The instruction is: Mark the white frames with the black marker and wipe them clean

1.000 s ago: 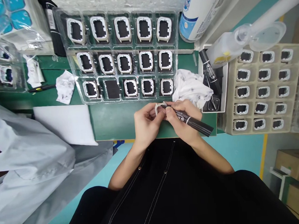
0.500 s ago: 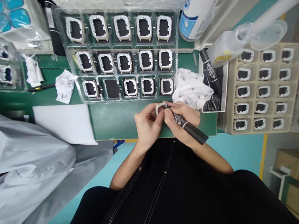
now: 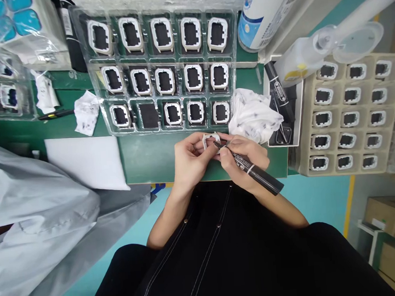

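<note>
My left hand [image 3: 192, 163] is closed round a small white frame [image 3: 209, 138], held over the front part of the green table [image 3: 147, 160]. My right hand [image 3: 244, 160] grips a black marker [image 3: 253, 170], its tip end at the frame's right side and its body slanting down to the right. Just beyond my hands lies a clear plastic tray [image 3: 156, 132] with rows of similar white frames. One pocket [image 3: 149, 115] in its nearest row holds no frame. A crumpled, spotted white cloth [image 3: 252, 115] is right of the tray.
A beige tray of frames [image 3: 351, 171] stands at the right, beside a box [image 3: 293, 132] with markers. Bottles [image 3: 261, 17] stand behind. A white pad [image 3: 87, 164] lies at the left, near a person in grey clothing [image 3: 36, 222].
The frame has turned in my left hand and shows more of its opening. My right hand and the marker have shifted slightly right and down.
</note>
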A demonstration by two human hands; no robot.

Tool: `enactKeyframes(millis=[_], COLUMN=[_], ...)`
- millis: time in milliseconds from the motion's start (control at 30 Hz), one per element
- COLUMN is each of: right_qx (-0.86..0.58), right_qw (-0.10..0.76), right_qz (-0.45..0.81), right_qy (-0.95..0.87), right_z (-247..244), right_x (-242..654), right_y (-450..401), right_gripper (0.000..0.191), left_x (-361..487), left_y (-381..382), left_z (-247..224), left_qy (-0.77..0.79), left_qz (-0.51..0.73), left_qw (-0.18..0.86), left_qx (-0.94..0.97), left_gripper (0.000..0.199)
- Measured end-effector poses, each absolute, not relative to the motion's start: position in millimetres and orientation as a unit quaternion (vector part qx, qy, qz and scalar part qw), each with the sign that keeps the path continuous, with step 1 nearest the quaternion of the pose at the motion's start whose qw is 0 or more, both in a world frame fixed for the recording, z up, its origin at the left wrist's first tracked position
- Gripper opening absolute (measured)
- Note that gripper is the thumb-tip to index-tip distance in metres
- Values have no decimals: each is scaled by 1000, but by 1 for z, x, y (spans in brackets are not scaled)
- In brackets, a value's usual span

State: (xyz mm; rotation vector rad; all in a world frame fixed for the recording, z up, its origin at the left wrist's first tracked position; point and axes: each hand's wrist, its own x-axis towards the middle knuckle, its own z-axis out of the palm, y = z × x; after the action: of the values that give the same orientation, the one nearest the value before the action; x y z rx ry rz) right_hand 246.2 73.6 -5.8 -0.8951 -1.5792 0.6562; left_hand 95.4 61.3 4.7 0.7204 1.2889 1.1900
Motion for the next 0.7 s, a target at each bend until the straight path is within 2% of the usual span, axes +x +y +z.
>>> enactKeyframes(millis=[167, 400, 700], right_qx=[-402, -414, -420], right_qw=[558, 545, 546], right_qz=[283, 290, 291], right_qy=[-669, -669, -664], right_z=[-5, 0, 0], right_x=[248, 250, 250], right_y=[74, 74, 74], right_gripper=[15, 18, 17], left_x=[102, 107, 107], left_y=[60, 56, 54], left_z=[1, -2, -4], left_qy=[553, 562, 571], left_qz=[524, 532, 524], left_qw=[557, 529, 518], left_qx=[329, 348, 361], left_gripper=[30, 22, 26])
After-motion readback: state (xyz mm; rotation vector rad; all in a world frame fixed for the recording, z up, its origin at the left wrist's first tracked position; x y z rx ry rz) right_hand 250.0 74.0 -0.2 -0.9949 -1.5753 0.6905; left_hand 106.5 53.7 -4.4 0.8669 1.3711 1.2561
